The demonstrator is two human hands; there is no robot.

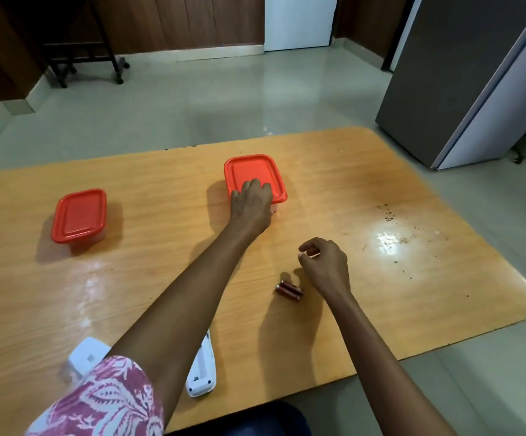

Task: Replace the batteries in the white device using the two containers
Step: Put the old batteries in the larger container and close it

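Two clear containers with red lids stand on the wooden table (161,278): one at the left (79,215), one in the middle (255,171). My left hand (250,204) rests on the near edge of the middle container's lid, fingers curled over it. My right hand (326,265) hovers above the table with fingers loosely bent and nothing in them. Two reddish-brown batteries (289,290) lie side by side just left of my right wrist. The white device (202,369) lies near the front edge, partly behind my left forearm. A white cover piece (87,357) lies beside my sleeve.
Dark crumbs and specks (390,215) dot the right part of the table. A grey refrigerator (463,73) stands on the floor beyond the right corner. A dark wheeled stand (82,51) is at the far left wall.
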